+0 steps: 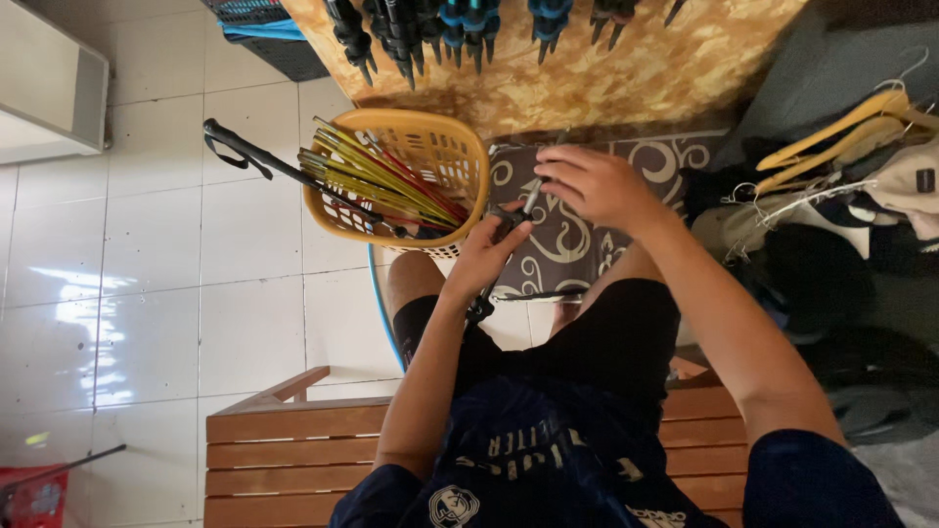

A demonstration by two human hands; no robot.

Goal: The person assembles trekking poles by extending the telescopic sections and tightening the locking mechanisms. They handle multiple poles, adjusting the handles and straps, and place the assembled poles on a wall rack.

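white tiled floor (156, 244) | yellow basket (445, 147) beside left hand (484, 256) | right hand (597, 186) grips pole (504, 235)

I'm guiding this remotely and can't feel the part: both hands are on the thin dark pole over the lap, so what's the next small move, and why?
Probably steady the pole with the left hand while the right hand works its fingertips at the upper end. The left hand grips mid-shaft, the right only pinches the tip, and the yellow basket of finished-looking rods sits just beside them.
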